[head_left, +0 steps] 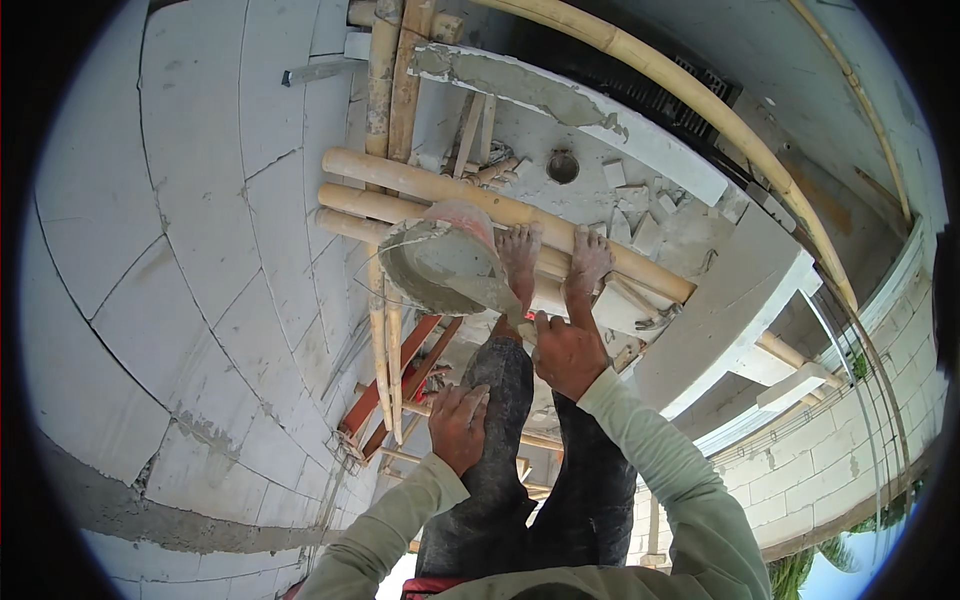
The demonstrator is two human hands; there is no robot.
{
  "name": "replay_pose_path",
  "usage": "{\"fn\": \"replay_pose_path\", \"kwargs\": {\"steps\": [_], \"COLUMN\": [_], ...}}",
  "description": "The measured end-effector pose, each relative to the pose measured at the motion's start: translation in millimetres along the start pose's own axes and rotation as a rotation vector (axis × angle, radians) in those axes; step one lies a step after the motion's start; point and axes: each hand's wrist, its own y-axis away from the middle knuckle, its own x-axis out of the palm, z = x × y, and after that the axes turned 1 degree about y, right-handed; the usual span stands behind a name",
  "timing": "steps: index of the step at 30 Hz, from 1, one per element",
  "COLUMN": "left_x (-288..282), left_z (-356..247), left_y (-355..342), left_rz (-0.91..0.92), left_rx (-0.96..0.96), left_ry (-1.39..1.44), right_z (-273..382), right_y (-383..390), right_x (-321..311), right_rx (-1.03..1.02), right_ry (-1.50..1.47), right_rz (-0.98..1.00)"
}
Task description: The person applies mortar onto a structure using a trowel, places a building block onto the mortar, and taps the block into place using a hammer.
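Observation:
My right hand (568,350) grips the handle of a trowel (497,288), whose mortar-covered blade reaches into a pinkish bucket (445,262) full of grey mortar. The bucket sits on horizontal bamboo poles (420,182) of a scaffold, right beside my bare feet (555,262), which stand on the same poles. Holding nothing, my left hand (458,425) rests flat on my left thigh, which is covered by dark trousers. Both arms wear light green sleeves.
A wall of large white blocks (190,230) with grey mortar joints fills the left side. Vertical bamboo poles (382,110) run beside it, and a long one (700,95) arcs across the upper right. Red frames (400,375) and block rubble (640,215) lie below. A lower block wall (830,450) stands at right.

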Motion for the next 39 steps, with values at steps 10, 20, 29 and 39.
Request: {"fn": "replay_pose_path", "kwargs": {"steps": [10,20,29,39], "left_x": [1,-14,-6,-1], "left_z": [8,8,-16,-65], "left_y": [6,-1,-15,-26], "left_rz": [0.007,0.090,0.178,0.186], "left_rx": [-0.032,-0.110,-0.012,0.058], "left_ry": [0.061,0.047,-0.020,0.021], "right_z": [43,-25,-273,-311], "right_y": [-103,-25,191,184], "right_x": [94,47,1,52], "right_rx": [-0.085,0.386,1.202,1.297], "right_ry": [-0.274,-0.321,-0.020,-0.398], "right_rz": [0.231,-0.312,-0.586,-0.558]}}
